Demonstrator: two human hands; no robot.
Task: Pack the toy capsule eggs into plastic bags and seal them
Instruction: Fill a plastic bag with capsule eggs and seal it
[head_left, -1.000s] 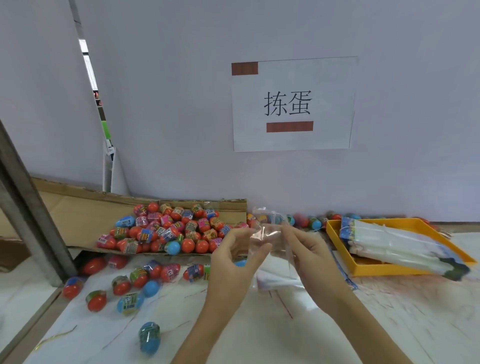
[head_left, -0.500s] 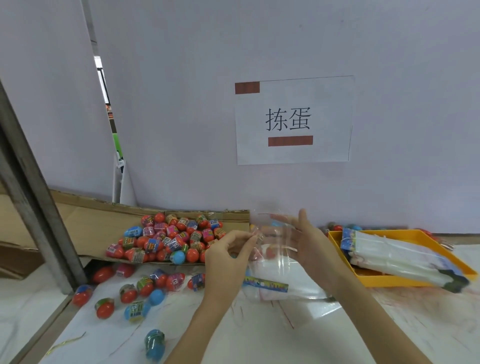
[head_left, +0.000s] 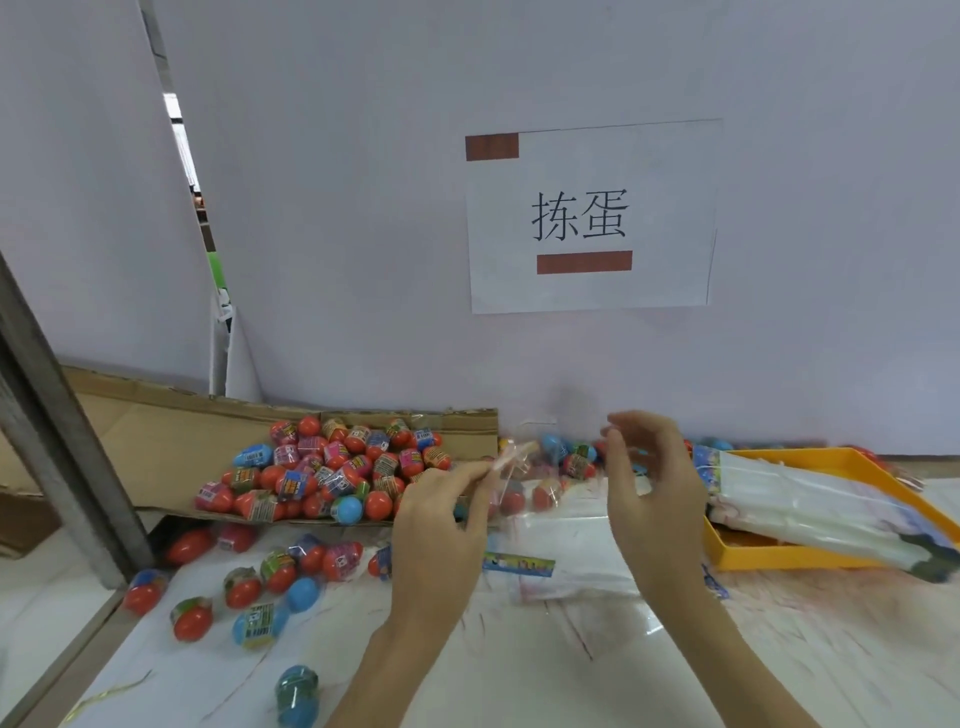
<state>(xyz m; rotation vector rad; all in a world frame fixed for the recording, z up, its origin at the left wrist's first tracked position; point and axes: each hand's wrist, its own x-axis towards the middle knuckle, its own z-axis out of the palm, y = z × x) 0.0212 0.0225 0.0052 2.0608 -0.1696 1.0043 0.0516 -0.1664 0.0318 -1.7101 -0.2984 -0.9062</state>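
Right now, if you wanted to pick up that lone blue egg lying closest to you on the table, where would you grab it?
Probably around its middle, coming straight down from above. The blue egg lies by itself on the white table, with bare surface on every side, so fingers can close on both flanks. Its rounded ends would likely slip; the wrapped belly gives the widest hold.

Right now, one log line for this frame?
left hand: pinches clear plastic bag | right hand: at bag, grip unclear | bag: unfilled | red-and-blue capsule eggs: piled on cardboard

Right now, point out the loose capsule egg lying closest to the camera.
The teal-and-blue egg at the bottom edge, left of the left forearm. It lies alone, apart from the other loose eggs farther back.
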